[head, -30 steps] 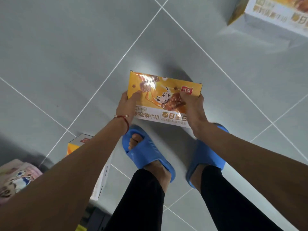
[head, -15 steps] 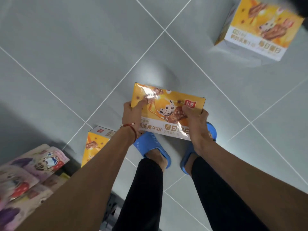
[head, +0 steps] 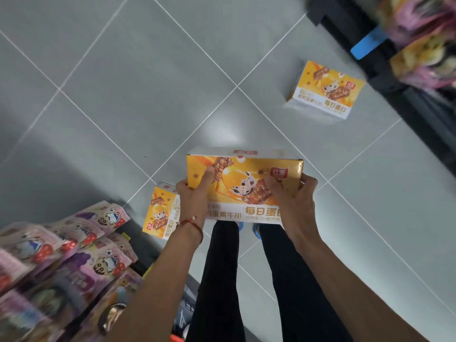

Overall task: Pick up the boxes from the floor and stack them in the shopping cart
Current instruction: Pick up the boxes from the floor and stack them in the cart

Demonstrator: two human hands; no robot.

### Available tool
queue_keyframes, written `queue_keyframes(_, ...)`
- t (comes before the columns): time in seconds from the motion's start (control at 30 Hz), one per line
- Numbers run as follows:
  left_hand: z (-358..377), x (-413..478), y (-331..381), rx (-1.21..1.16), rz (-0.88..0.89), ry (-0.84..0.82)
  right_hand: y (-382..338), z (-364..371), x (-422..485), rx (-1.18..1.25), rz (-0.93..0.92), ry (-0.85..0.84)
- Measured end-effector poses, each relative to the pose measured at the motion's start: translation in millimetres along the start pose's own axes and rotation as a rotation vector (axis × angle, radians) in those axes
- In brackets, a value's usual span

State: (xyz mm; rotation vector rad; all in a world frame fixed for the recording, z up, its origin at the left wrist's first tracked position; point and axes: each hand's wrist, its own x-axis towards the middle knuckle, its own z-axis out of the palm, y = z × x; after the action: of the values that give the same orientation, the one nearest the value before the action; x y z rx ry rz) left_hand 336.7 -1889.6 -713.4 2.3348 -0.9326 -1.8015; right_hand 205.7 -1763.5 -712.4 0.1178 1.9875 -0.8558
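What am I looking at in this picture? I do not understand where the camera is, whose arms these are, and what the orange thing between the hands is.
There is no machine here. The camera sits on a person's head and looks down, so the two arms are that person's own. The left hand and the right hand grip an orange snack box by its two ends, above the grey tiled floor. Two more boxes of the same kind lie on the floor: a second box beside the left wrist, and a third box farther away at the upper right. Snack packets are displayed at the lower left.
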Motion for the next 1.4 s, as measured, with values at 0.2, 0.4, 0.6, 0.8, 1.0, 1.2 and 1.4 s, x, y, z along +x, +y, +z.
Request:
queue_keyframes(0.2,-27,-93,19,-0.051,0.081,-0.014,-37,-49,-76,0.122,-0.072,-0.028)
queue_keyframes(0.4,-60,-186,36,-0.082,0.270,-0.095,-71,-81,-154,0.277,-0.203,-0.095)
queue_keyframes(0.6,-96,-249,44,-0.125,0.425,-0.111,-90,-97,-224,0.349,-0.307,-0.094)
queue_keyframes(0.8,-128,-277,62,-0.128,0.514,-0.187,-115,-97,-268,0.476,-0.332,-0.031)
queue_keyframes(1.0,-154,-275,81,-0.206,0.547,-0.251,-135,-82,-297,0.496,-0.366,0.105)
queue_keyframes(1.2,-164,-280,101,-0.145,0.593,-0.410,-126,-78,-330,0.575,-0.330,0.251)
queue_keyframes(1.4,-133,-303,94,0.029,0.700,-0.573,-89,-107,-350,0.726,-0.277,0.424)
